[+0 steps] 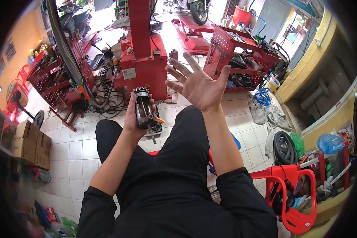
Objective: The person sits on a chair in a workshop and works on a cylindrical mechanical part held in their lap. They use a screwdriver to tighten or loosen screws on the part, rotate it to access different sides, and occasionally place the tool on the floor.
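In the head view, two bare hands show, one part [143, 109] and two legs [190, 139]. The part, a dark cylinder with one toothed silver end and one thin rod, is in the left hand [131, 121], above the gap between the knees. Its long axis runs nearly up and down the picture, leaning a little: the toothed end points away from the person, toward the red cabinet [156, 77], while the rod points back toward the body and slightly right.

The left hand is curled around the cylinder, thumb along its left side, fingertips showing on its right; that forearm slants up and inward. The right hand [202, 89] is raised, wide open and holding nothing, palm toward the person, four fingers spread up and leftward, thumb standing apart on the right.

Just beyond the part lies one tray [161, 129], partly hidden, with one orange handle [161, 120]. Farther off stand one red post [140, 31] and two perforated trolleys, left [47, 85] and right [219, 51]. One red chair [305, 224] is at lower right.
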Demonstrator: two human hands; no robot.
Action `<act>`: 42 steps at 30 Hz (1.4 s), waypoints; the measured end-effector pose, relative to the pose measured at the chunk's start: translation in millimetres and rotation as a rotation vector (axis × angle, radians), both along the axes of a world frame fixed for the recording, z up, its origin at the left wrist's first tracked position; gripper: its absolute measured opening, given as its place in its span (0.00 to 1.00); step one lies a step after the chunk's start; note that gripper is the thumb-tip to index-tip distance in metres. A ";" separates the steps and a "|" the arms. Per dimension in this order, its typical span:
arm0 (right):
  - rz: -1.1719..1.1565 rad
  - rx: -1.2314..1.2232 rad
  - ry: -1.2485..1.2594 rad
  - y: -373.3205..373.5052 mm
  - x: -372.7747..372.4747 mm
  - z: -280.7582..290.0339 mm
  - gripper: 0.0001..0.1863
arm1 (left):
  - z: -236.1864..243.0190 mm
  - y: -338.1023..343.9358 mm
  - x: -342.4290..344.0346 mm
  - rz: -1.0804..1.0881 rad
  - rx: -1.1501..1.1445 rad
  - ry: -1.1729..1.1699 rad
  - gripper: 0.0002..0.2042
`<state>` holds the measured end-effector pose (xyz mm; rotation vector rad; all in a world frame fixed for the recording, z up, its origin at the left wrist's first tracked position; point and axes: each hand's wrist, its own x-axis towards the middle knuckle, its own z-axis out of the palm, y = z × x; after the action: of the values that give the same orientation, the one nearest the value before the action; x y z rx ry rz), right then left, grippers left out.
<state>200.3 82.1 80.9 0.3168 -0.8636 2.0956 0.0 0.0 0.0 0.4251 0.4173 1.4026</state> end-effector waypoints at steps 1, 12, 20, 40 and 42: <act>-0.001 -0.007 -0.001 -1.1 -2.8 -0.1 0.57 | 2.6 -0.7 -1.6 0.022 -0.009 0.009 0.27; -0.159 0.195 -0.699 35.2 -28.4 -53.2 0.42 | -22.3 49.7 -7.4 0.231 -0.077 0.172 0.20; -0.131 0.518 -1.460 59.9 -94.3 -130.2 0.25 | -88.8 128.7 -60.1 0.511 -0.369 0.137 0.19; -0.211 0.322 -1.433 139.8 -153.5 -255.8 0.14 | -209.5 200.9 -122.9 0.343 -0.522 0.060 0.24; -0.205 0.331 -1.468 142.9 -156.1 -259.8 0.14 | -217.0 205.3 -126.0 0.317 -0.512 0.025 0.22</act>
<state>44.1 225.0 -179.0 -1.2584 -1.9216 1.7385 -126.0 205.3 -217.0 -0.0460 0.8667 1.5282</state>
